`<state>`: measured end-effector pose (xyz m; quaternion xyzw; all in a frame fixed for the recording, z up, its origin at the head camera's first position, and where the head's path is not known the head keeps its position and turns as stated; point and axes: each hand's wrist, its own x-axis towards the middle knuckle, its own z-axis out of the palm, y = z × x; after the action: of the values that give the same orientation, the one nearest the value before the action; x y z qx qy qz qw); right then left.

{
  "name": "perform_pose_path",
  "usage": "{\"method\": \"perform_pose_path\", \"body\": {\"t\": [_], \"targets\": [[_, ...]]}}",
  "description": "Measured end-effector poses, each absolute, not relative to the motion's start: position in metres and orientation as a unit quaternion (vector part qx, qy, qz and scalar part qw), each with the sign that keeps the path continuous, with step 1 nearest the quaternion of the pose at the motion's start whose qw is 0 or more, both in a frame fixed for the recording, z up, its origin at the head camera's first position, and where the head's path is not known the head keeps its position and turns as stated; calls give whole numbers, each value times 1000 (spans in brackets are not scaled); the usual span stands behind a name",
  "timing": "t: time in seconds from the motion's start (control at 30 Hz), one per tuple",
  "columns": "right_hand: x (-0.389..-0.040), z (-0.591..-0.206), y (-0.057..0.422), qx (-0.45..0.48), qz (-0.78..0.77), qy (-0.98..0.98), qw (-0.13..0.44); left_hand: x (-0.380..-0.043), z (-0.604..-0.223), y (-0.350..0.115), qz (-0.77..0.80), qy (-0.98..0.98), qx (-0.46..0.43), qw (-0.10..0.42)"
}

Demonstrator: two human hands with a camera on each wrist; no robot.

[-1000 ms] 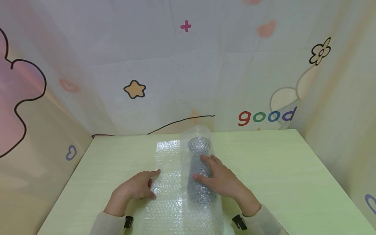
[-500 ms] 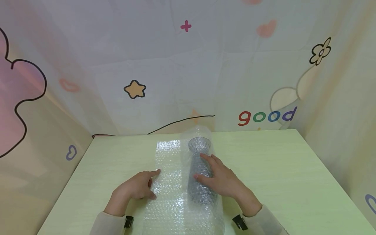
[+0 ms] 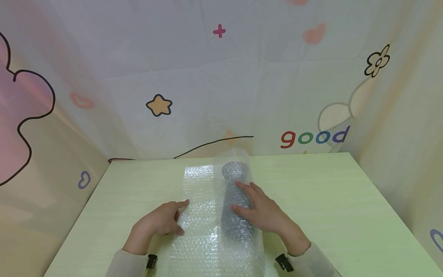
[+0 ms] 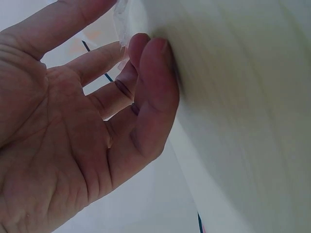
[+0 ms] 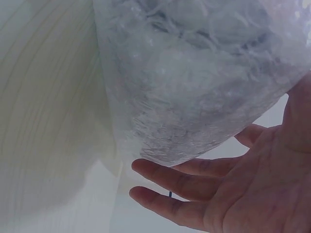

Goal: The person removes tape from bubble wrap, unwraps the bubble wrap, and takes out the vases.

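A grey, vase-shaped object (image 3: 231, 227) lies under layers of clear bubble wrap (image 3: 198, 215) in the head view, its flared end at the far side. My right hand (image 3: 266, 213) rests on its right flank, thumb and fingers spread over the wrap. The right wrist view shows those fingers (image 5: 187, 184) extended along the underside of the wrapped bundle (image 5: 194, 97). On the flat part's left edge, my left hand (image 3: 157, 220) presses with index finger and thumb. The left wrist view has its other fingers (image 4: 155, 92) loosely bent against the tabletop.
The pale green table (image 3: 322, 207) extends to both sides of the wrap. A printed curtain (image 3: 180, 57) with a star, hearts and the word "good" hangs behind and along the sides. A black clip-like piece (image 3: 151, 261) sits at the left cuff, another (image 3: 284, 262) at the right.
My right hand has shifted very slightly to the right along with the wrapped bundle. The left hand stays where it was on the wrap's edge.
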<state>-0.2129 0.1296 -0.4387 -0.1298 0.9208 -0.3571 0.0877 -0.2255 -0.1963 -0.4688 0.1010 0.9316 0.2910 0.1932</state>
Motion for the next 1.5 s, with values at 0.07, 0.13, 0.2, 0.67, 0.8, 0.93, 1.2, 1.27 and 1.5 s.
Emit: {"method": "perform_pose_path", "body": {"t": [0.07,0.13,0.2,0.67,0.8,0.93,1.2,1.27,1.5], "targets": [[-213,-439,130,-131,-356,921,89,-226,-469,-196,291,932,101,194],[-212,-440,131,-131,-357,920,90,-226,-470,-196,290,932,100,193],[-212,-439,131,-131,-359,920,90,-226,-470,-196,289,932,100,193],[-212,-439,136,-135,-364,916,97,-226,-472,-198,290,932,103,192],[-212,-439,137,-134,-368,915,99,-226,-472,-197,290,932,101,193],[-212,-440,138,-132,-372,913,102,-226,-471,-197,292,931,102,193],[-212,-439,142,-134,-366,915,103,-226,-472,-197,291,931,106,191],[-212,-438,142,-136,-364,916,100,-226,-472,-197,292,931,105,191],[-213,-436,142,-141,-351,922,77,-226,-470,-197,300,929,108,190]]}}
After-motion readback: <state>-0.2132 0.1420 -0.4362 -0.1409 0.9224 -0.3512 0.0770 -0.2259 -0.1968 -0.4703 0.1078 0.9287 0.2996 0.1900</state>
